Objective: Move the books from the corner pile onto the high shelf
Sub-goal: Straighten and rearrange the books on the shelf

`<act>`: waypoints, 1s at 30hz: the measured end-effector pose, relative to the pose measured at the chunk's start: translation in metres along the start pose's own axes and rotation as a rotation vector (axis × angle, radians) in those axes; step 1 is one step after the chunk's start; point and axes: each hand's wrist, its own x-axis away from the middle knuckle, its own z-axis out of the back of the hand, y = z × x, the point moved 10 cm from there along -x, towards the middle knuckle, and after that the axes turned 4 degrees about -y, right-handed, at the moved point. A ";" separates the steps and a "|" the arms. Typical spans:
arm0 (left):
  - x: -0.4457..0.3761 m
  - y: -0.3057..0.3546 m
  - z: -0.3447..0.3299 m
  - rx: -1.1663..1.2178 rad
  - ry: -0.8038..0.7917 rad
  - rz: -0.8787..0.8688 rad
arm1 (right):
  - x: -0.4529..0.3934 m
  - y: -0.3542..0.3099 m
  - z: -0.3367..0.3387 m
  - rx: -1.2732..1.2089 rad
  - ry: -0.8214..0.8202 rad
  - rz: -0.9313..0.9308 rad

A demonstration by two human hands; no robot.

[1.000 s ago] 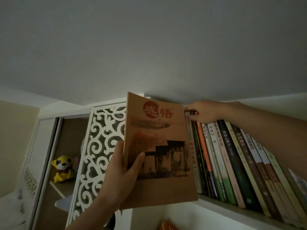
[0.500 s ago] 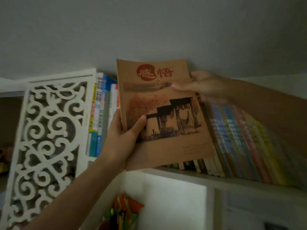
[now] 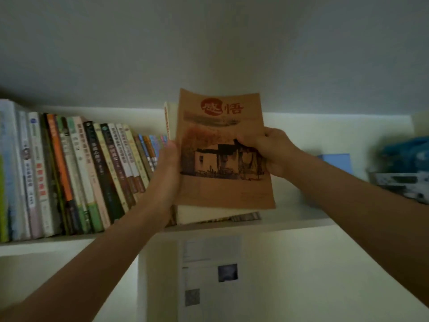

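White wall below the shelf carries a printed sheet [image 3: 210,270] with a dark square on it. Above it, both forearms reach up to a brown book [image 3: 222,154] held upright over the high shelf [image 3: 290,223], at the right end of a leaning row of books [image 3: 92,173]. The left hand [image 3: 167,175] grips its spine edge; the right hand [image 3: 267,149] pinches the cover's right edge. Farther right lie a blue card [image 3: 336,161] and a blurred blue bundle [image 3: 404,152]
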 end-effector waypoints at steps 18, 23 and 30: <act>-0.003 0.052 -0.024 -0.632 0.523 -0.288 | -0.045 0.026 0.180 0.634 0.154 -0.034; 0.000 0.067 -0.027 -0.703 0.558 -0.297 | -0.052 0.072 0.174 0.592 0.019 -0.232; 0.005 0.051 -0.038 -0.665 0.544 -0.189 | -0.042 0.105 0.155 1.075 -0.242 -0.352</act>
